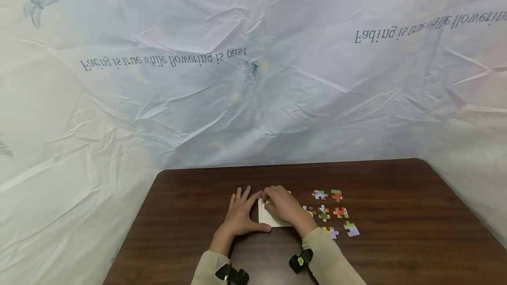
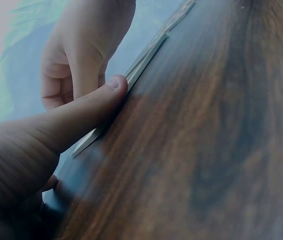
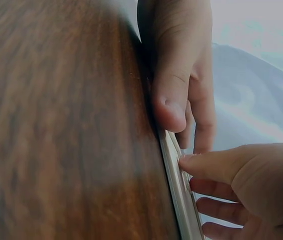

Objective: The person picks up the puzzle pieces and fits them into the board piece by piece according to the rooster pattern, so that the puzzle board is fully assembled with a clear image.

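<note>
A white puzzle board [image 1: 266,219] lies on the table between my hands. My left hand [image 1: 240,215] is spread along its left side, fingers straight, with the thumb [image 2: 94,107] resting against the near edge and the index fingertip at the far left corner. My right hand [image 1: 284,206] reaches over the board with bent fingers and pinches a small colourful puzzle piece [image 1: 267,200] at the board's upper left. The fingers hide most of that piece and much of the board. In the right wrist view the right thumb [image 3: 206,165] is low over the board's surface.
Several loose puzzle pieces lie right of the board, among them a red and green one [image 1: 336,195], an orange one [image 1: 340,212] and a lilac one [image 1: 351,229]. The brown wooden table [image 1: 396,214] ends at a pale printed cloth [image 1: 277,113] behind.
</note>
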### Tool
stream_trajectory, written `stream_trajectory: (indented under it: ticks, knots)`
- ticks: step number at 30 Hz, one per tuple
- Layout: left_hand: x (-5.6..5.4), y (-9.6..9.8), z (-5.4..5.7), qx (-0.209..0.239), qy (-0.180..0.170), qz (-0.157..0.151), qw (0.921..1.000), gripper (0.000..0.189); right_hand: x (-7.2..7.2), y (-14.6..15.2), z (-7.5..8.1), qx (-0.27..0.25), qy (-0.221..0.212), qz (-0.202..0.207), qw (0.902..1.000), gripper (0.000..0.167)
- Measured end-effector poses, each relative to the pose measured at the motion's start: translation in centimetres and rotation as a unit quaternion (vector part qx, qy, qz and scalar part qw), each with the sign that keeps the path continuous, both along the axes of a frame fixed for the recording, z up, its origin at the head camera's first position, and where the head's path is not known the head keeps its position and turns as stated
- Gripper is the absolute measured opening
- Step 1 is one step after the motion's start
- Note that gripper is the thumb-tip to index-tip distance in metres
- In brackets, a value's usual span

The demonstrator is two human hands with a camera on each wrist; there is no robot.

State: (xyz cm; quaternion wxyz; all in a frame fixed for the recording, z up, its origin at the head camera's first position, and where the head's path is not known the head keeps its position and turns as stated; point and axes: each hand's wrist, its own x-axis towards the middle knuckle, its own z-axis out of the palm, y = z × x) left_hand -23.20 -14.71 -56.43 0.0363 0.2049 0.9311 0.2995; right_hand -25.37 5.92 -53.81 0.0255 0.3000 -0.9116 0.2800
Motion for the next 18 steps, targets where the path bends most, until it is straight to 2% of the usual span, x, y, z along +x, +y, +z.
stream_trajectory:
  ticks: [7,18]
  knots:
    - [0.02,0.0,0.09,0.008,-0.006,0.002,0.9999,0.099,-0.1,0.05,0.06,-0.018,-0.02,-0.002,0.9996,0.013]
    - [0.05,-0.05,0.29,0.006,-0.006,0.001,1.0,0.103,-0.2,0.88,0.11,-0.048,-0.054,0.018,0.9972,0.011]
